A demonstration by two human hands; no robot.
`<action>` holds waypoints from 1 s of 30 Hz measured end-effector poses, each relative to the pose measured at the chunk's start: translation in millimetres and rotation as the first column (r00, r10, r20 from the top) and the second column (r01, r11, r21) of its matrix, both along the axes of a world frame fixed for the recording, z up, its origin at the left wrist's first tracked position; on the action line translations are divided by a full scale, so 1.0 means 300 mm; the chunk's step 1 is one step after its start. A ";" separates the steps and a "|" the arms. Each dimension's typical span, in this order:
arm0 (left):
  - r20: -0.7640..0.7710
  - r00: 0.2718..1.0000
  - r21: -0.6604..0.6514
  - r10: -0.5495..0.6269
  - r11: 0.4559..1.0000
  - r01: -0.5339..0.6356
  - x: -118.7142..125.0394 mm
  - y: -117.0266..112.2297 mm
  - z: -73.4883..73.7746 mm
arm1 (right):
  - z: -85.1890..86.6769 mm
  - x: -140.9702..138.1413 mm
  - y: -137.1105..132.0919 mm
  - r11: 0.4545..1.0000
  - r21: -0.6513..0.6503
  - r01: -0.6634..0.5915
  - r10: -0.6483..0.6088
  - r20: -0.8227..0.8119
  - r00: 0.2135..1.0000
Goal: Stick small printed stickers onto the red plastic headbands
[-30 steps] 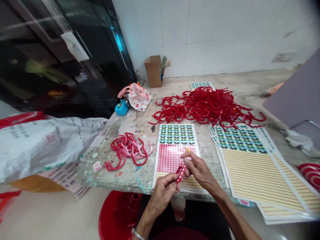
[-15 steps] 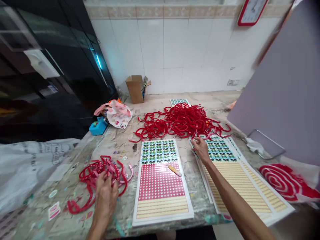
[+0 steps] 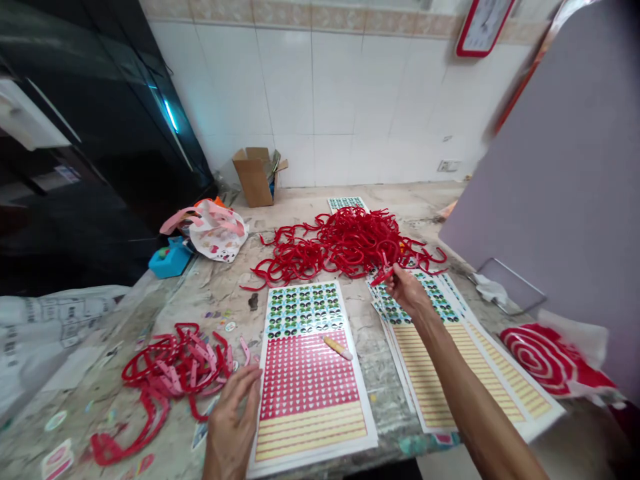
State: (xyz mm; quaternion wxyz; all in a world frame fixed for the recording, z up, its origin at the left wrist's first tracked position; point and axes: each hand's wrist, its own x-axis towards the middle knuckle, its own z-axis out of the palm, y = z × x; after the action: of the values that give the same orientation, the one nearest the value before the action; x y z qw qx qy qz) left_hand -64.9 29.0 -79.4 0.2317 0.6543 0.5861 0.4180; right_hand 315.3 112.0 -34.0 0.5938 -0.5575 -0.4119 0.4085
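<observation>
My left hand (image 3: 234, 413) lies with fingers stretched at the left edge of a sticker sheet (image 3: 310, 373), which carries green-and-black, red heart-patterned and yellow striped sections. Left of that hand is a small heap of red and pink curved bands (image 3: 187, 363). My right hand (image 3: 409, 292) pinches a red curved band (image 3: 382, 277) over the stacked sheets on the right. Just behind it spreads a large tangled pile of red bands (image 3: 345, 243). A short yellow pen-like stick (image 3: 337, 347) rests on the sticker sheet.
On the right are stacked sheets (image 3: 430, 373), a wire frame (image 3: 515, 287) and a red-and-white bag (image 3: 550, 360). A cardboard box (image 3: 254, 179), a pink-and-white bag (image 3: 219, 233) and a blue tape dispenser (image 3: 170, 259) stand at the back left. A grey panel (image 3: 545, 167) borders the right.
My left hand has left the small heap and moved right to the sticker sheet's edge. My right hand now shows a red band clear of the big pile. The view has shifted slightly right.
</observation>
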 end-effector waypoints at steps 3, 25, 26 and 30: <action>0.097 0.993 -0.040 -0.069 0.997 0.073 0.088 -0.018 0.080 | 0.036 -0.084 -0.091 0.959 -0.064 -0.276 0.276 -0.020 0.961; 0.433 0.861 -0.321 -0.268 0.847 0.425 0.177 -0.111 0.223 | 0.141 -0.446 -0.255 0.501 -0.171 -0.848 0.666 0.702 0.252; 0.438 0.853 -0.318 -0.282 0.839 0.441 0.171 -0.108 0.225 | 0.145 -0.451 -0.254 0.503 -0.165 -0.849 0.637 0.734 0.235; 0.308 0.889 -0.282 -0.339 0.860 0.426 0.148 -0.097 0.239 | 0.172 -0.489 -0.247 0.466 -0.199 -0.862 0.551 0.827 0.108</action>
State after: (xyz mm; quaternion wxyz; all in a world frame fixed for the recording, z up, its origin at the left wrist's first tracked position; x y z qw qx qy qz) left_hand -20.6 0.0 -7.5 0.4920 0.6503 0.4732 0.3334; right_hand 168.5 37.7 17.6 0.1378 -0.2885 -0.9108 0.2610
